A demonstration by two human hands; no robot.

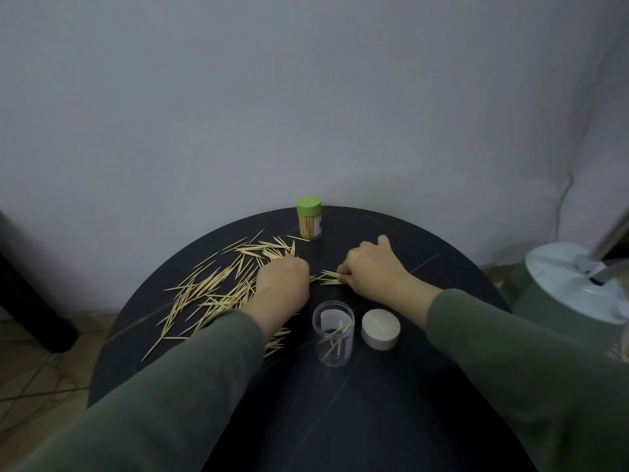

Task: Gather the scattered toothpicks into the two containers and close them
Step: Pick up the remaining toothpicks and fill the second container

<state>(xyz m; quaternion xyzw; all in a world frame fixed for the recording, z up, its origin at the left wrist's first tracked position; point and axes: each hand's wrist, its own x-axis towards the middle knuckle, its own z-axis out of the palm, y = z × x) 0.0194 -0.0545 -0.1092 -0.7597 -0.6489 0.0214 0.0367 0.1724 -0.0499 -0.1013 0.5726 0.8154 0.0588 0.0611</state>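
Scattered wooden toothpicks cover the left half of the round black table. A small bundle of toothpicks lies between my hands. My left hand has curled fingers at the bundle's left end, and my right hand pinches its right end. An open clear container stands near the front with a few toothpicks inside. Its beige lid lies beside it on the right. A full container with a green lid, closed, stands at the table's far edge.
A white and green appliance stands to the right of the table. A dark piece of furniture is at the left. A pale wall rises right behind the table, and the floor is tiled.
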